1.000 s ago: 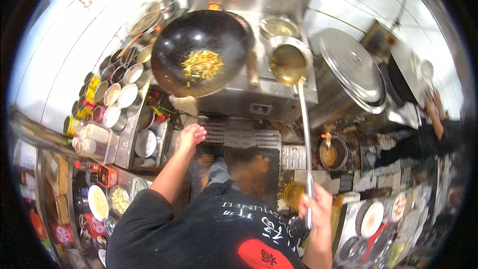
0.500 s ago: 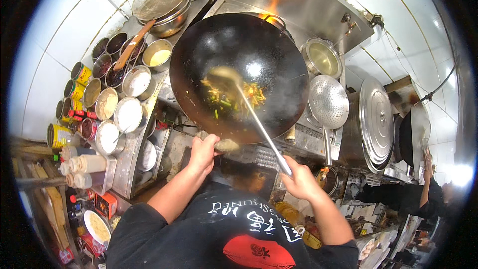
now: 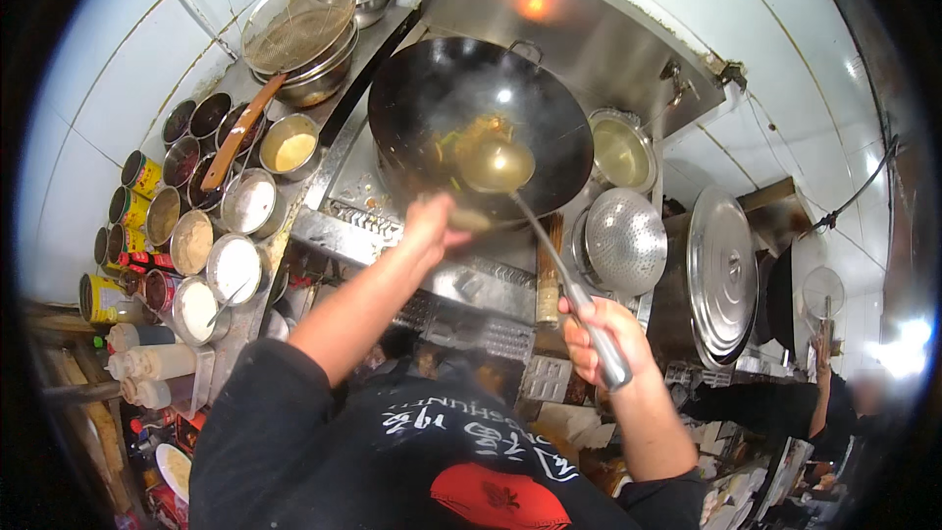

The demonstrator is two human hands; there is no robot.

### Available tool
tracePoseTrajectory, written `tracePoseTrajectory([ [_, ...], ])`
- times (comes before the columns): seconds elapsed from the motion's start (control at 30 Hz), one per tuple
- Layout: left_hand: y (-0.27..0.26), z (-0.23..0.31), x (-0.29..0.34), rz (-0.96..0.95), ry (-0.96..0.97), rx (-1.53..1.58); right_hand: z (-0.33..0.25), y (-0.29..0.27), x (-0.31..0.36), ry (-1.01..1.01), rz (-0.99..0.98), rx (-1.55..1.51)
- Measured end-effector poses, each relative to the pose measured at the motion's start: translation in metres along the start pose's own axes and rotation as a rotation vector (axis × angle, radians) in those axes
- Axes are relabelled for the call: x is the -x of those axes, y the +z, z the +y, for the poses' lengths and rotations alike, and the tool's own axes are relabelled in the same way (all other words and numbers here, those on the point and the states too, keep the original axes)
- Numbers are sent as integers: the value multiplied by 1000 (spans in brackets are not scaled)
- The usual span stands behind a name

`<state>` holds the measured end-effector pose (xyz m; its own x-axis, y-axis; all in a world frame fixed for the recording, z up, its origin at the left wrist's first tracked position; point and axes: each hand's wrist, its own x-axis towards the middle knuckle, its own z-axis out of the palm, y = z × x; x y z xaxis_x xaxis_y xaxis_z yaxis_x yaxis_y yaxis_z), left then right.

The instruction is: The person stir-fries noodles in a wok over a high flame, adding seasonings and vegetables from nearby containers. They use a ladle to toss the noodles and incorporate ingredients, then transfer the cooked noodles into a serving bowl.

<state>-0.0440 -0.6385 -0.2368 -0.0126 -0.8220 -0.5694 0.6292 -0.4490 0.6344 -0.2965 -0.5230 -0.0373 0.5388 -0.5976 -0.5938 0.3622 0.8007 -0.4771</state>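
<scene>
A black wok [image 3: 422, 88] leans over the stove, its far side raised. With a beige cloth [image 3: 469, 220], my left hand [image 3: 430, 226] is closed at the wok's near rim; motion blurs the hand and hides the exact grip. My right hand [image 3: 610, 339] is wrapped round the pale grip of a long metal ladle [image 3: 498, 167]. The ladle's bowl sits inside the wok, over stir-fried yellow and green strips [image 3: 481, 128], and covers part of them. Steam blurs the food.
Seasoning bowls [image 3: 235, 265], cans and squeeze bottles [image 3: 157, 363] crowd the left. A strainer [image 3: 299, 25] rests on basins behind them. On the right stand a perforated skimmer [image 3: 625, 240], a pot of liquid [image 3: 623, 152] and a large lidded pot [image 3: 724, 270]. Another person [image 3: 824, 402] works at far right.
The wok has moved away and tilted, with my left hand following it. The ladle's bowl has moved right and down, its grip now more upright in my right hand. The flame behind has shrunk.
</scene>
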Motion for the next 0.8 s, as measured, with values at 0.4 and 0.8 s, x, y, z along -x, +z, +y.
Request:
tracePoseTrajectory([
  [0.4, -42, -60, 74, 70, -53, 157, -25, 42, -56, -67, -76, -443],
  [0.8, -14, -65, -13, 43, -78, 88, 6, 40, -39, 12, -48, -523],
])
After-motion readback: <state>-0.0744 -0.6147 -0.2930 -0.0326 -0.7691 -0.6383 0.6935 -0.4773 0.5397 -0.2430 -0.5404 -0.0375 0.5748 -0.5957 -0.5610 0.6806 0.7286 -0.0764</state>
